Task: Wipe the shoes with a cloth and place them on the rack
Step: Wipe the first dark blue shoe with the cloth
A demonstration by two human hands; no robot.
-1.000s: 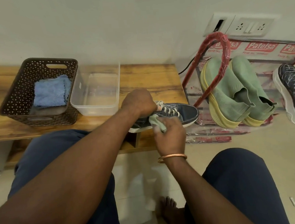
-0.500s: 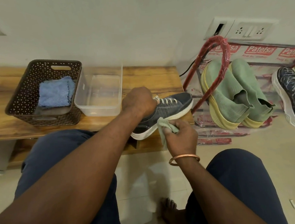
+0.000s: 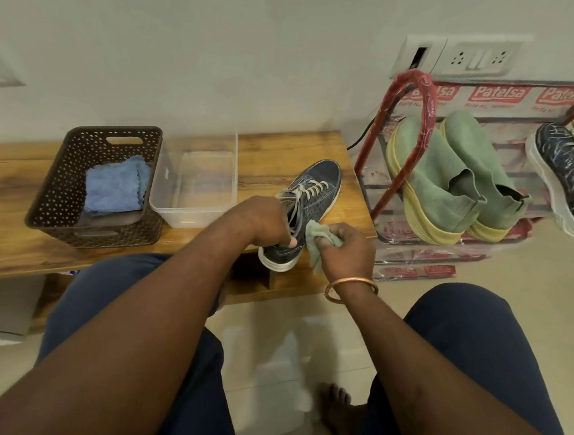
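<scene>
Left hand (image 3: 265, 222): fingers curled round the shoe (image 3: 314, 187) collar, toe at 1 o'clock.
Right hand (image 3: 346, 247): pinches green cloth (image 3: 314, 239) against its side.
Tip: brace firmly, wipe heel to toe.
</scene>
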